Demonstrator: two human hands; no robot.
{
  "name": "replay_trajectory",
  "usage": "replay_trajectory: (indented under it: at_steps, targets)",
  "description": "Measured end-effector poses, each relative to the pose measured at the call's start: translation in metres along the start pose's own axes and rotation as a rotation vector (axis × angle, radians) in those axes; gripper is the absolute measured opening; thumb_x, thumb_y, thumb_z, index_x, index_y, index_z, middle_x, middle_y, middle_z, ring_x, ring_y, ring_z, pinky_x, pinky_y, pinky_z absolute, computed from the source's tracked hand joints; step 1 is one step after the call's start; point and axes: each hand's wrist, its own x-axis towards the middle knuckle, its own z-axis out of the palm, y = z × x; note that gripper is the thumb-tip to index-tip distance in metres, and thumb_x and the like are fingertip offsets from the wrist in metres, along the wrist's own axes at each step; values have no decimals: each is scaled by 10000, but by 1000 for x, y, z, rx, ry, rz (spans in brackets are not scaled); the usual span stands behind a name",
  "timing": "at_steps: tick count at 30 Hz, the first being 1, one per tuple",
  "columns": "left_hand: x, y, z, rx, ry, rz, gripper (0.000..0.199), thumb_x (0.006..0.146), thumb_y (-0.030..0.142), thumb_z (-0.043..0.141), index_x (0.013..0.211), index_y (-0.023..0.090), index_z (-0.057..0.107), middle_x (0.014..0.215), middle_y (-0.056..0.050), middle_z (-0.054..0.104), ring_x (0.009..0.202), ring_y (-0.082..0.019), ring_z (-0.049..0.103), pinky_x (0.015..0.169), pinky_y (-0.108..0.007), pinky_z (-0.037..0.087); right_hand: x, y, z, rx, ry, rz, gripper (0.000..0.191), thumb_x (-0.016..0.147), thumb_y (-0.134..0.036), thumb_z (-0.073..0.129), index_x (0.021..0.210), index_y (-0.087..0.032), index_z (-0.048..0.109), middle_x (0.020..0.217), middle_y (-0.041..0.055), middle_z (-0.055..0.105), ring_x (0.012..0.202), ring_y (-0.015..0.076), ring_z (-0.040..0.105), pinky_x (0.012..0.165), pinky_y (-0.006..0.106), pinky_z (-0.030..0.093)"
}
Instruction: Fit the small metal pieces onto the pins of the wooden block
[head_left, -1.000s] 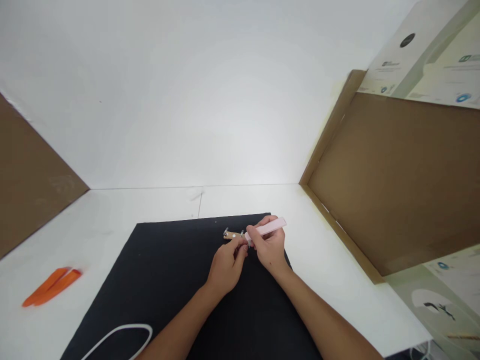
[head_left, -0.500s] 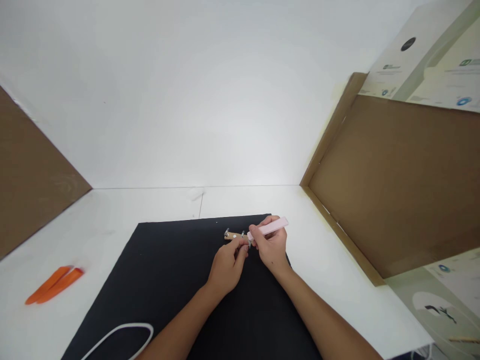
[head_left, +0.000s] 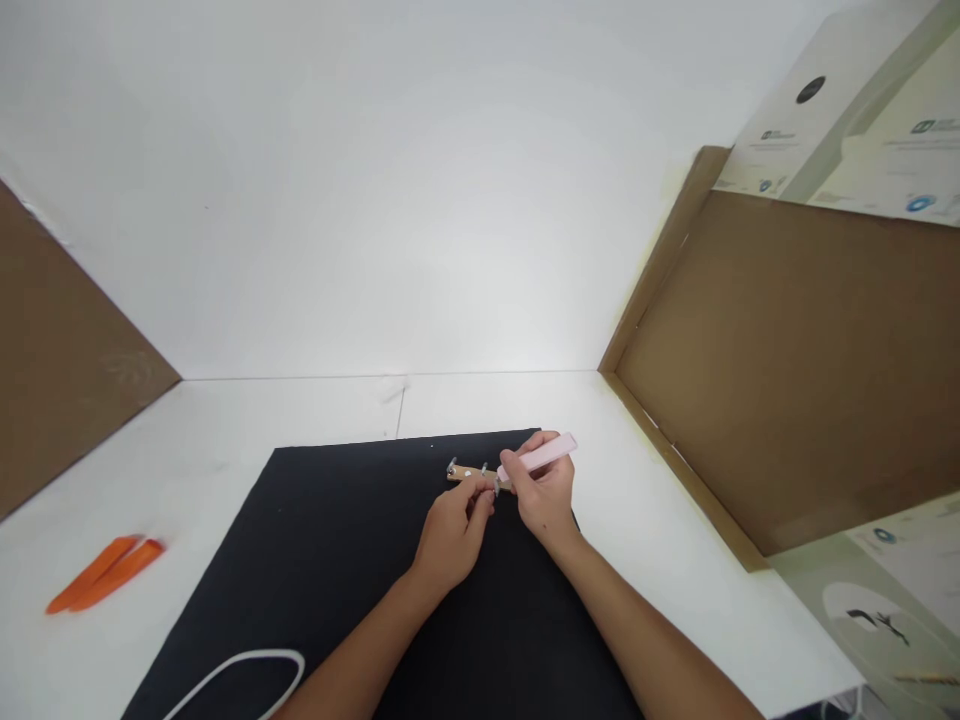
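Observation:
A small tan wooden strip [head_left: 460,473] with several little metal fittings standing up from it and a white spot lies on the black mat [head_left: 360,520]. My left hand [head_left: 450,530] is closed on the strip's near edge, fingers pinched by one of the fittings. In my right hand [head_left: 546,495] is a pale pink, flat stick-like tool [head_left: 546,455], gripped like a pen. The tool slants, its lower end touching or just over the strip beside my left fingertips. Its tip is too small to make out, and my fingers hide the strip's right part.
Two orange strips [head_left: 105,575] lie on the white table [head_left: 52,540] at the left. A white cord [head_left: 270,655] loops over the mat's front left. Brown boards [head_left: 810,370] stand at both sides, and a white wall [head_left: 390,200] rises behind.
The tool's lower end and my right fingers have shifted very slightly, showing a bit more of the strip's right end. Both hands keep their grips.

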Motion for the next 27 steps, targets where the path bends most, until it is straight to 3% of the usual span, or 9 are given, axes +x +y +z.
replay_trajectory:
  at_steps: [27]
  targets:
    - [1, 3, -2, -4, 15, -1, 219, 947, 269, 434, 856, 203, 622, 728, 10, 659, 672, -147, 596, 665, -241, 405, 3, -5, -1, -11, -2, 3, 308, 783, -304, 720, 852, -232, 429, 624, -78, 489, 476, 95, 471, 463, 227, 412]
